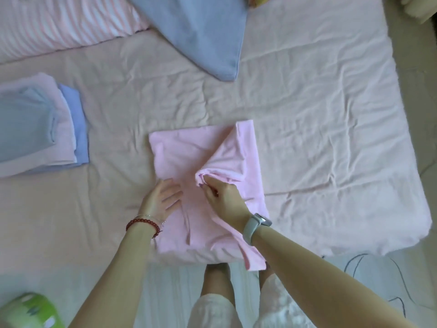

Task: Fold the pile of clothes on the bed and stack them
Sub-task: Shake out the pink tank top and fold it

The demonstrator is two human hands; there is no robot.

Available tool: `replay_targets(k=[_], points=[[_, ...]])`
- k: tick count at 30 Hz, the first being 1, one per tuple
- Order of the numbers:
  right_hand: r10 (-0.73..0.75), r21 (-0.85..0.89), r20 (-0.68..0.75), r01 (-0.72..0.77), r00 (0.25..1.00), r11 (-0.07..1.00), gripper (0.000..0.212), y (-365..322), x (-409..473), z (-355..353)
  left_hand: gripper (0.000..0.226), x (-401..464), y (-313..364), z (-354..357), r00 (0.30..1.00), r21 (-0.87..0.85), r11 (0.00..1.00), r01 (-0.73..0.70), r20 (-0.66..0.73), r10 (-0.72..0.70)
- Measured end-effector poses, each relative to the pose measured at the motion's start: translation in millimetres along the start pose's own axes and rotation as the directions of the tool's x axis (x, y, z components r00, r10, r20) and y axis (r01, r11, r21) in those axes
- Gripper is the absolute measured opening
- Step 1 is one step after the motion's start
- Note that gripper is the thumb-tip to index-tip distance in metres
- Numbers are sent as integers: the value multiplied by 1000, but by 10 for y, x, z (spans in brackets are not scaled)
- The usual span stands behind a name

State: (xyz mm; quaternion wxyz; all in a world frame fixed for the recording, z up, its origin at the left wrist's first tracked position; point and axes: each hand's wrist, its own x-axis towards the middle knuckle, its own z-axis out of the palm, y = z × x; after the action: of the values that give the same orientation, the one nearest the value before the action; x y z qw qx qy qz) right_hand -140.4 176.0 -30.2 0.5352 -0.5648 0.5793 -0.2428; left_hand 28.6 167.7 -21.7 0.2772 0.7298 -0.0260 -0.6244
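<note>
A pink garment (179,157) lies partly folded on the bed (319,114) in front of me. My right hand (223,194) pinches a bunched fold of its right side and holds it lifted over the middle. My left hand (163,197) rests flat with straight fingers on the garment's left part. A stack of folded clothes (40,129), grey on top, then pink, then blue, sits at the left of the bed. A loose blue-grey garment (201,31) lies at the back of the bed.
A pink striped pillow (59,27) lies at the back left. The bed's right edge and near corner (413,221) border a pale floor. A green object (30,311) sits at the bottom left. My legs stand at the bed's front edge.
</note>
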Motion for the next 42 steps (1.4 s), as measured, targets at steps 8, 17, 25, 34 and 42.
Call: replay_targets(k=[8, 17, 25, 34, 42], points=[[220, -113, 55, -213, 974, 971, 33, -26, 68, 392, 22, 263, -441, -443, 999, 69, 997, 33, -14, -32], [-354, -786, 539, 608, 764, 116, 64, 283, 891, 1, 56, 440, -697, -218, 865, 313, 869, -384, -207, 457], [-305, -738, 305, 427, 902, 523, 31, -480, 1435, 318, 37, 469, -754, -567, 928, 377, 874, -308, -85, 364], [-72, -905, 178, 192, 981, 380, 31, -558, 1860, 739, 18, 422, -829, -589, 982, 433, 899, -62, -134, 132], [13, -806, -90, -80, 996, 586, 26, -499, 1724, 697, 23, 363, -776, -752, 994, -164, 985, -54, -102, 37]])
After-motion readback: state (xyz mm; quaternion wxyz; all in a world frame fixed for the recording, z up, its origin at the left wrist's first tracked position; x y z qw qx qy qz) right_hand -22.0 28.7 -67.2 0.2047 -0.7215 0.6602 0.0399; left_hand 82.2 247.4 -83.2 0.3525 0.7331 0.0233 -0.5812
